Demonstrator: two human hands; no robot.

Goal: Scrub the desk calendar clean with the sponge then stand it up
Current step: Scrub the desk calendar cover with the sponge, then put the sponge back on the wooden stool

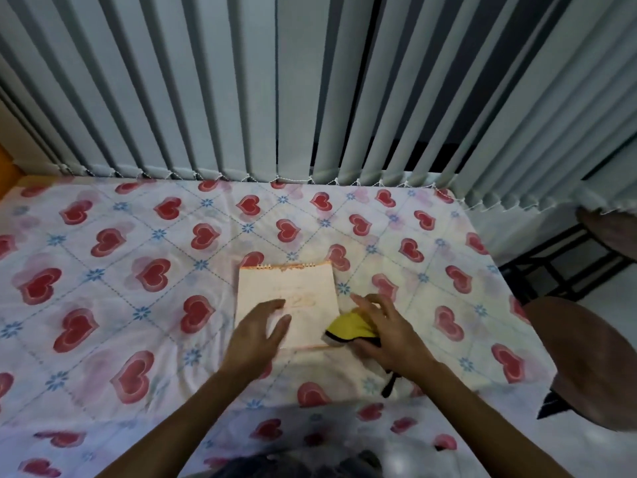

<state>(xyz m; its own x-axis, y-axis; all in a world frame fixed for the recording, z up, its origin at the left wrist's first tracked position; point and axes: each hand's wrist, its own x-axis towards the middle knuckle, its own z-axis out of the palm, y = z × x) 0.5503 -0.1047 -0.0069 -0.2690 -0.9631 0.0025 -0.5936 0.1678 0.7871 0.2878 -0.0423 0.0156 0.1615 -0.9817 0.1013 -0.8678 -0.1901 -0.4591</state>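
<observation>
Your left hand [258, 334] lies palm down, fingers spread wide, on the near left part of the desk calendar [286, 301], which lies flat on the heart-print tabletop [103, 270] near the middle, closer to its near edge. Your right hand [386, 331], fingers splayed, presses the yellow sponge [348, 328] onto the calendar's near right corner.

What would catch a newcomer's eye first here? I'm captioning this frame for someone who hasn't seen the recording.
Probably the red-heart tablecloth filling the table, under pale vertical blinds along the far edge. At the centre lies the desk calendar, flat, spiral binding away from the person. The left hand rests spread over its near-left corner, while the right hand presses a yellow sponge at its near-right corner.
</observation>
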